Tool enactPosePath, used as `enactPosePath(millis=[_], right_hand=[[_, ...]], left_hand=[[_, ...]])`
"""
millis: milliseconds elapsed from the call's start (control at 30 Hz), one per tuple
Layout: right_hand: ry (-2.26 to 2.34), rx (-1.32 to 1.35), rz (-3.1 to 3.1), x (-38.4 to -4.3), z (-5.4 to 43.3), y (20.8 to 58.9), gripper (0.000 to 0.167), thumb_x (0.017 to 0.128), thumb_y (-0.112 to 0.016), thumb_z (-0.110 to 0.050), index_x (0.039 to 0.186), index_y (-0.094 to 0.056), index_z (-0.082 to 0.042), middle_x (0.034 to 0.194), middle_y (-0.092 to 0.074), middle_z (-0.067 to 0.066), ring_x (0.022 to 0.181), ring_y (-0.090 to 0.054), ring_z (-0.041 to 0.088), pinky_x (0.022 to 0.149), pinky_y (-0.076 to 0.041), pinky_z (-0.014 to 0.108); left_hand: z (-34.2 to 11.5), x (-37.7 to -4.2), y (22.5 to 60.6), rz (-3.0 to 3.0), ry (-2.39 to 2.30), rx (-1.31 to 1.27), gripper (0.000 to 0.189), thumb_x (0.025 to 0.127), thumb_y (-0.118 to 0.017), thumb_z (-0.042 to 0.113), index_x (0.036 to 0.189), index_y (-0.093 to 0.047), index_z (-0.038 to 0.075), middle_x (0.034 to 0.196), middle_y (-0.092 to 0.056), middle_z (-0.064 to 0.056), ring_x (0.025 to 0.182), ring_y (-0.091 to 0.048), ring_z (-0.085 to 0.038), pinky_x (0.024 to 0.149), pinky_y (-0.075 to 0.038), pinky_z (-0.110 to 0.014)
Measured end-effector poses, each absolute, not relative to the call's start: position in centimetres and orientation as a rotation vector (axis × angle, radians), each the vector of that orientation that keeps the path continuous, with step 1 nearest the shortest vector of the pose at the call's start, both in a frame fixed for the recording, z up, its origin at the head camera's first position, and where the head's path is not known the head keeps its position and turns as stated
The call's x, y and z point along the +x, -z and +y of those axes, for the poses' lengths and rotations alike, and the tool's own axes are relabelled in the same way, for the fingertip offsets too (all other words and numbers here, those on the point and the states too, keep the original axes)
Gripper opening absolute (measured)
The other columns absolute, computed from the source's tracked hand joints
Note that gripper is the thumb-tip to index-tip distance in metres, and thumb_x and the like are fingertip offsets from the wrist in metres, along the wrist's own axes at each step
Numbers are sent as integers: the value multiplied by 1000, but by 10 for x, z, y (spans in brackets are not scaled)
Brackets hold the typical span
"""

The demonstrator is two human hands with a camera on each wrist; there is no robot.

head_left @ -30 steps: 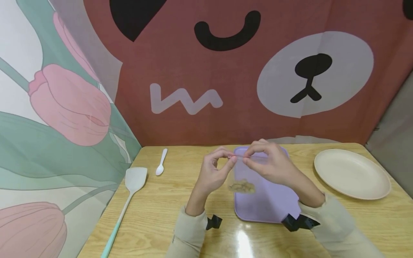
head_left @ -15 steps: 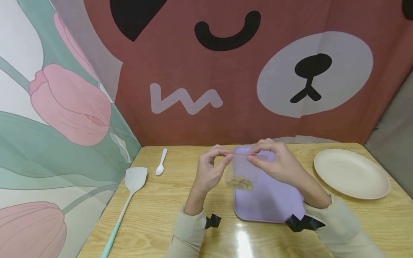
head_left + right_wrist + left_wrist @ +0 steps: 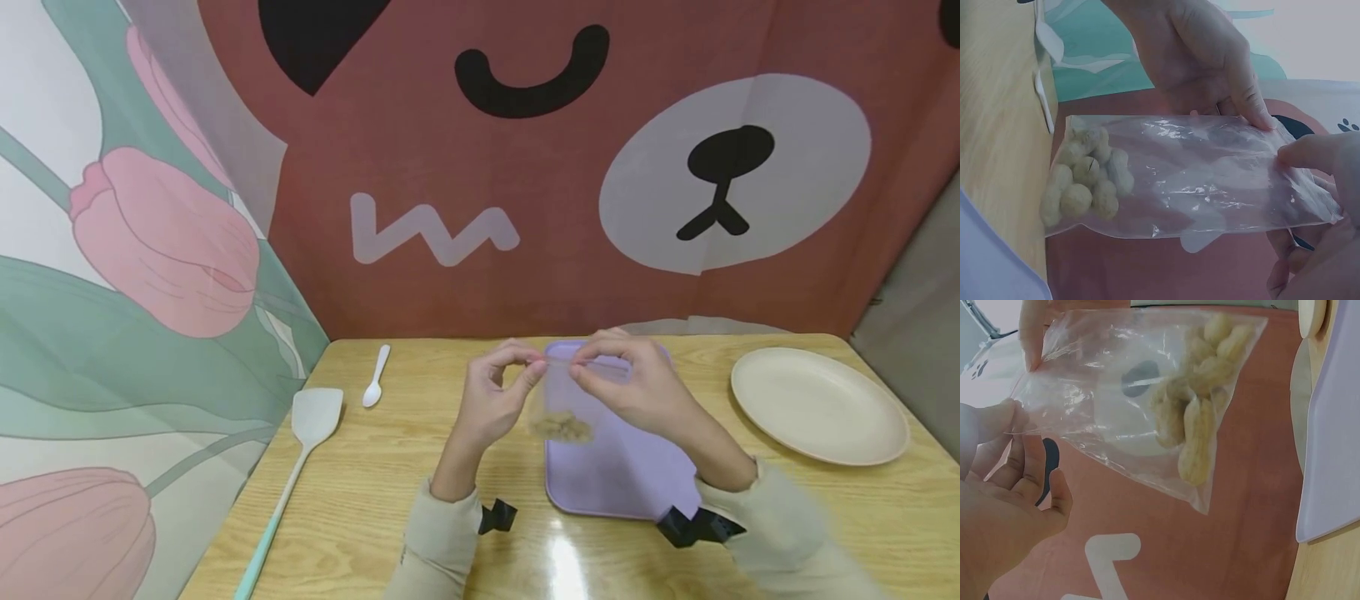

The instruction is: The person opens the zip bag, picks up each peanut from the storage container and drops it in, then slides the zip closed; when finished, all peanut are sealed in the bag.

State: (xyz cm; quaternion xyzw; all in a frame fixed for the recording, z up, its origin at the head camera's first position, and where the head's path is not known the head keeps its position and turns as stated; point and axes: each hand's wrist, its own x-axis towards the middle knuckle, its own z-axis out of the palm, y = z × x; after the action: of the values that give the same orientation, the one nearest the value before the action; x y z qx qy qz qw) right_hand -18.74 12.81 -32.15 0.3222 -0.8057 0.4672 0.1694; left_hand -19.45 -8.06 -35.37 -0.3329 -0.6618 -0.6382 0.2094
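Note:
A clear zip bag [image 3: 1210, 187] hangs from both hands above the left part of a purple tray [image 3: 600, 483]. Several unshelled peanuts [image 3: 1197, 437] lie in its lower end. With thumb and fingers my left hand [image 3: 491, 400] pinches the bag's top edge at its left corner. Farther along the same edge, my right hand [image 3: 637, 383] pinches it between thumb and forefinger. In the right wrist view the peanuts [image 3: 1088, 175] gather at the end away from the fingers. Whether the seal is closed along its length, I cannot tell.
A beige oval plate [image 3: 817, 404] lies at the right of the wooden table [image 3: 360, 500]. On the left are a small white spoon [image 3: 375, 379] and a long spatula [image 3: 315, 417] with a green handle. A bear-print cloth [image 3: 525, 292] stands behind the table.
My right hand slid right along the bag's top edge, then back left toward the left hand. The left hand shifted slightly left and back. The bag swayed a little.

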Motion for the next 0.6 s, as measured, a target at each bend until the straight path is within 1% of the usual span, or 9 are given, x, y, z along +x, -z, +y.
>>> enactPosePath(millis=[200, 400, 600], right_hand=[[-1350, 931, -2231, -188, 126, 323, 11, 85, -76, -4, 89, -76, -15, 87, -67, -10, 89, -57, 13, 82, -44, 34], [-1363, 902, -2245, -188, 123, 322, 8, 85, -78, -9, 90, -76, -15, 88, -66, -10, 89, -57, 12, 84, -44, 35], [-1322, 971, -2197, -191, 122, 323, 13, 84, -77, -2, 87, -76, -15, 84, -66, -11, 87, -55, 13, 81, -44, 34]], left_hand=[[-79, -194, 355, -1838, 1792, -923, 4, 89, -65, -13, 91, -68, -14, 88, -65, -25, 87, -60, -14, 83, -50, -29], [-79, -194, 354, -1835, 1818, -917, 4, 88, -65, -13, 91, -68, -13, 89, -65, -25, 87, -60, -14, 83, -50, -28], [-78, -194, 355, -1845, 1802, -946, 4, 90, -66, -11, 92, -69, -13, 89, -65, -25, 87, -61, -20, 82, -51, -28]])
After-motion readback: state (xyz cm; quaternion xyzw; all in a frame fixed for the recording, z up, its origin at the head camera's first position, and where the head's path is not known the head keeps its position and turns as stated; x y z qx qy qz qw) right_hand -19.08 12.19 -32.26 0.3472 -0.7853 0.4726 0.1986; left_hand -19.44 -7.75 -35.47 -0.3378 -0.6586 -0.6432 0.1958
